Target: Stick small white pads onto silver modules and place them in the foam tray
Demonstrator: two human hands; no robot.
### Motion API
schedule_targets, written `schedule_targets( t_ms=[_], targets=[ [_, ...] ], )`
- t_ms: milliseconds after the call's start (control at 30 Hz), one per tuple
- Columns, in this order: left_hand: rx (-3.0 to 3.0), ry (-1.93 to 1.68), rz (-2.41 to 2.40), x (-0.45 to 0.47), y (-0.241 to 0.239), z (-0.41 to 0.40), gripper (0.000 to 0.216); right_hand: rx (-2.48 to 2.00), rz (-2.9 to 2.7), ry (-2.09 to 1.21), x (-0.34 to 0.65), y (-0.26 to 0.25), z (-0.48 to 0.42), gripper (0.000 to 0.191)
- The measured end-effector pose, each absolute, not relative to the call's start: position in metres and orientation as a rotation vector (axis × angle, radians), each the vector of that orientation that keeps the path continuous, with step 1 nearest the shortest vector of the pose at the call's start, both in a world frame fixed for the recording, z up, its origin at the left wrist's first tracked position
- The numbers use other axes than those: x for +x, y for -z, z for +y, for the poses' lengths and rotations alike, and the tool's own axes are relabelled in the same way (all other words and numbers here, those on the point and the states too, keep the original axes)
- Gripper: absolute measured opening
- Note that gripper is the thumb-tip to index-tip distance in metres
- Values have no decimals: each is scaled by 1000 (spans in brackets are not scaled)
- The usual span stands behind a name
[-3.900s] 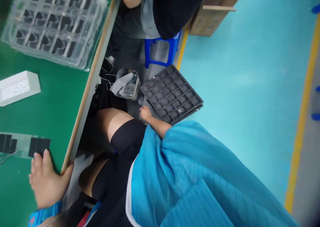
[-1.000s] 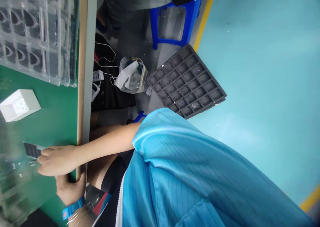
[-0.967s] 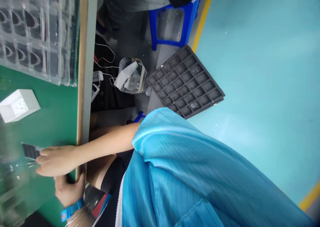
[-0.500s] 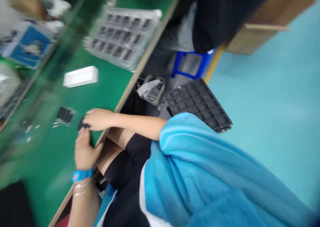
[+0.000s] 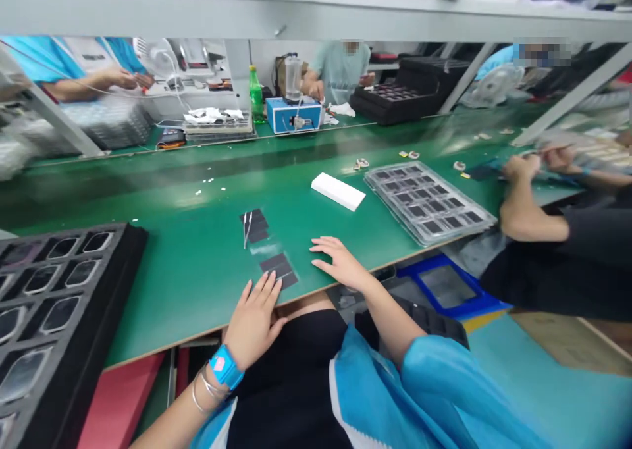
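Note:
My left hand (image 5: pixel 254 317) lies flat near the table's front edge, fingers stretched out, with a blue watch on the wrist. Its fingertips reach the lower corner of some dark rectangular pieces (image 5: pixel 279 270); whether they touch is hard to tell. To the right of these, my right hand (image 5: pixel 340 263) rests over the green tabletop with its fingers apart and nothing in them. Farther in lie more dark rectangular pieces (image 5: pixel 255 228), with tweezers (image 5: pixel 247 230) on top. A white block or box (image 5: pixel 338 191) sits beyond my right hand.
At left stands a black foam tray (image 5: pixel 91 304) of framed glass-like parts. A clear tray (image 5: pixel 429 202) with dark squares lies at right, near a co-worker's hands (image 5: pixel 538 162). Behind are a blue machine (image 5: pixel 295 116), a green bottle (image 5: pixel 255 95) and an overhead shelf (image 5: pixel 316 11).
My view has swung up and levelled, bringing the shelf and foam tray into sight. My hands, earlier close together at a dark piece, are now apart, the right one off it.

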State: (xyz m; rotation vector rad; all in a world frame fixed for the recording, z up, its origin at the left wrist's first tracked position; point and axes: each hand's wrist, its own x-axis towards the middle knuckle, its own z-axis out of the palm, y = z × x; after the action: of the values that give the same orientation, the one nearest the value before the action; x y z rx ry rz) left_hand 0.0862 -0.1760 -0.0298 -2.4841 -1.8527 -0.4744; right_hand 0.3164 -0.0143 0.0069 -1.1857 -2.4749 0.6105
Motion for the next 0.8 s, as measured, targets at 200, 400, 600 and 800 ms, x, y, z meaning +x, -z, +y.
schedule_targets(
  t_ms=[200,400,600,800],
  targets=[
    [-2708,253,-1952,79,0,-144,71,-850,-2643,-456,234,-43,30,37],
    [-2798,-261,-2182,83,-51,-128,68,-392,-3014,-99,148,-25,89,35],
    [-2797,-224,-2195,86,-67,-94,53,-661,-2820,83,178,-14,106,28],
    [-2584,253,-1890,69,-11,-52,73,-1038,-2743,-126,250,-43,141,26]
  ],
)
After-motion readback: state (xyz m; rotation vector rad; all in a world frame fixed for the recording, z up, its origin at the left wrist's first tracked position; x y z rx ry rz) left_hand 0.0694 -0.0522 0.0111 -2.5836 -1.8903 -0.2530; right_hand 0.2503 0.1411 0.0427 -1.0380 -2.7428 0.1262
